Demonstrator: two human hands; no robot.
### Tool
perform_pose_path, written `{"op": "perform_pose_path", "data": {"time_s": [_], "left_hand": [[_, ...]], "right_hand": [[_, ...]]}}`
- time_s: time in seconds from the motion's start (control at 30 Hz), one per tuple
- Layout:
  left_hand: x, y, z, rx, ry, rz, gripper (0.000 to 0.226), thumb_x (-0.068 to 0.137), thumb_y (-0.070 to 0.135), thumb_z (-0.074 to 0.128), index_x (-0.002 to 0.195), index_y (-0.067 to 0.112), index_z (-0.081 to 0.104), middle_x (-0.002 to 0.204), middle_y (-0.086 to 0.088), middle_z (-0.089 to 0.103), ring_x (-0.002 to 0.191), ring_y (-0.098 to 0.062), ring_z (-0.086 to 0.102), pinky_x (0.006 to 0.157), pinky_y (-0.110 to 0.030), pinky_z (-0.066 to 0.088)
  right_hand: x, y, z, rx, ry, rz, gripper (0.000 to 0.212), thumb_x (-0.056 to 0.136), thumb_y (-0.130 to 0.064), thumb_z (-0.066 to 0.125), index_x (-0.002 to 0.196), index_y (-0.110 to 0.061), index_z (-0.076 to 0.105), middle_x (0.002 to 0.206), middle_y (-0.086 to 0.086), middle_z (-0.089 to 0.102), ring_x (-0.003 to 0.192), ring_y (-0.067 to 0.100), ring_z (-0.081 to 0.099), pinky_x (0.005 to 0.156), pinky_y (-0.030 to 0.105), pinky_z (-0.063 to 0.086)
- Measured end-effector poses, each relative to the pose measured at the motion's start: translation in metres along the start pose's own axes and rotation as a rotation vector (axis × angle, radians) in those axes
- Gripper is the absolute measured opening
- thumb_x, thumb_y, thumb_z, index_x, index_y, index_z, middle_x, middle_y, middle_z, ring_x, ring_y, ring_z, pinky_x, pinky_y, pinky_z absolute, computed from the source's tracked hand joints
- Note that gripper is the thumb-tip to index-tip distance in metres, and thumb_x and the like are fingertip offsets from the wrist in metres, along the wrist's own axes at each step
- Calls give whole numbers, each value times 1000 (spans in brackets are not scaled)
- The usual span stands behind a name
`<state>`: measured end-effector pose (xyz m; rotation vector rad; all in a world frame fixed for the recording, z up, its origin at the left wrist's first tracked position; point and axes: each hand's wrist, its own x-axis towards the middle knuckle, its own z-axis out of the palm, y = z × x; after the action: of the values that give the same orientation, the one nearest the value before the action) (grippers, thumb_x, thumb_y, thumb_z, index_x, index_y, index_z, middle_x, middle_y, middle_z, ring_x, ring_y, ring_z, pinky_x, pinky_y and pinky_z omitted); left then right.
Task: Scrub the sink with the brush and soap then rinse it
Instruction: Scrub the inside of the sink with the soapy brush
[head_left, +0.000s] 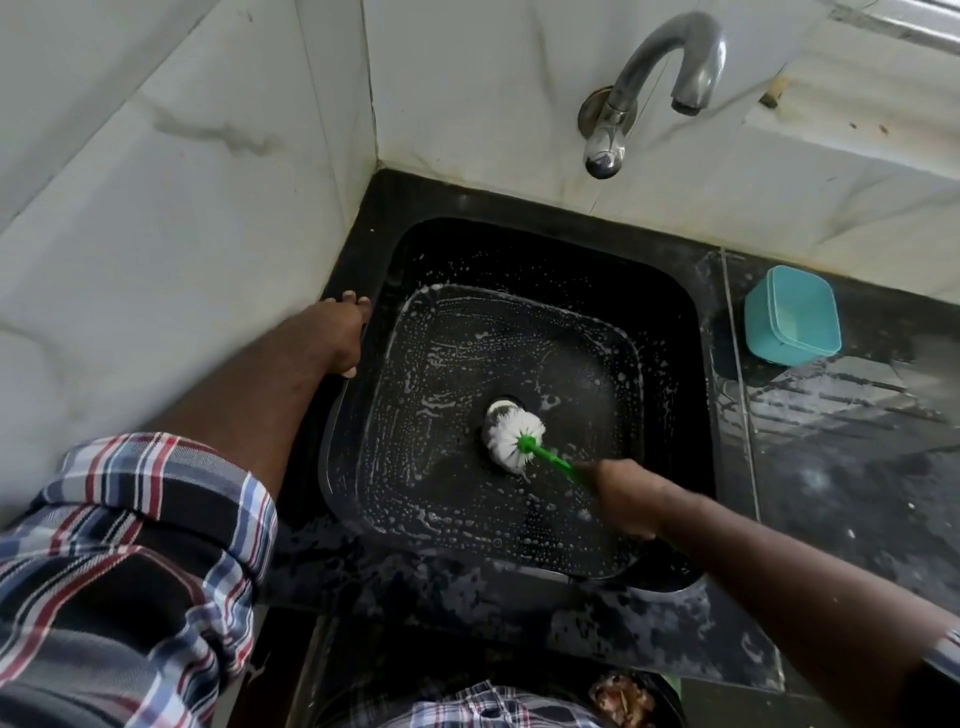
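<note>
The right hand (621, 496) has its grip clamped on the green-handled white round brush (514, 434), long axis pointing toward ten o'clock, bristles at the drain of the soapy black square sink (670, 332). The left hand (340, 332) rests flat, fingers apart, on the nine o'clock rim.

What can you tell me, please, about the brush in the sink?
The brush has a rounded head of white bristles on a thin bright green handle, plastic by its look. It lies tilted, head down on the soapy floor of the black sink, right at the drain opening, which it partly hides. The right hand holds the handle's near end in a closed grip; only a short green stretch shows.
</note>
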<state>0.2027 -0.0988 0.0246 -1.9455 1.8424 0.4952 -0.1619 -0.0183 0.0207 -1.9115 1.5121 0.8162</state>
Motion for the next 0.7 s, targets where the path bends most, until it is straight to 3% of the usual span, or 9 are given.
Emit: {"op": "perform_pose_path", "data": {"time_s": [0.1, 0.2, 0.33, 0.47, 0.57, 0.7], "left_hand": [[-2, 0, -1, -9, -1, -5, 107, 81, 18, 78, 157, 12, 3, 164, -14, 3, 149, -34, 17, 119, -39, 25], [-2, 1, -1, -19, -9, -9, 107, 81, 16, 77, 157, 13, 2, 164, -12, 2, 149, -34, 15, 119, -39, 24], [0, 0, -1, -10, -19, -12, 107, 81, 16, 77, 158, 13, 2, 164, -12, 1, 150, -34, 14, 119, -39, 23], [1, -1, -1, 5, -16, -9, 107, 81, 18, 78, 158, 13, 3, 164, -12, 3, 149, -33, 17, 118, -38, 24], [2, -1, 1, -1, -1, -7, 107, 80, 18, 78, 158, 13, 5, 164, -13, 4, 149, -34, 18, 117, -38, 24], [0, -1, 2, 4, 7, 10, 107, 79, 18, 79, 157, 10, 6, 163, -16, 6, 148, -36, 21, 117, -38, 26]], "right_hand": [[29, -4, -17, 26, 133, 37, 52, 93, -7, 40, 142, -23, 47, 111, 6, 69, 91, 21, 69, 74, 27, 56], [35, -21, 1, 101, 45, -2, 50, 96, -10, 40, 143, -23, 45, 110, 7, 66, 88, 20, 66, 71, 25, 53], [12, 19, -12, -73, -17, 28, 47, 94, -14, 41, 137, -31, 51, 112, 4, 68, 92, 20, 67, 79, 29, 54], [26, 5, -25, -80, 92, 73, 46, 95, -16, 42, 140, -23, 47, 120, 8, 66, 102, 24, 66, 84, 32, 54], [26, -31, -8, 16, -1, -16, 45, 96, -16, 42, 141, -15, 43, 123, 13, 63, 100, 26, 63, 83, 33, 51], [22, 11, -24, -173, -39, 53, 38, 96, -18, 42, 131, -14, 54, 118, 8, 66, 98, 25, 66, 79, 31, 52]]}}
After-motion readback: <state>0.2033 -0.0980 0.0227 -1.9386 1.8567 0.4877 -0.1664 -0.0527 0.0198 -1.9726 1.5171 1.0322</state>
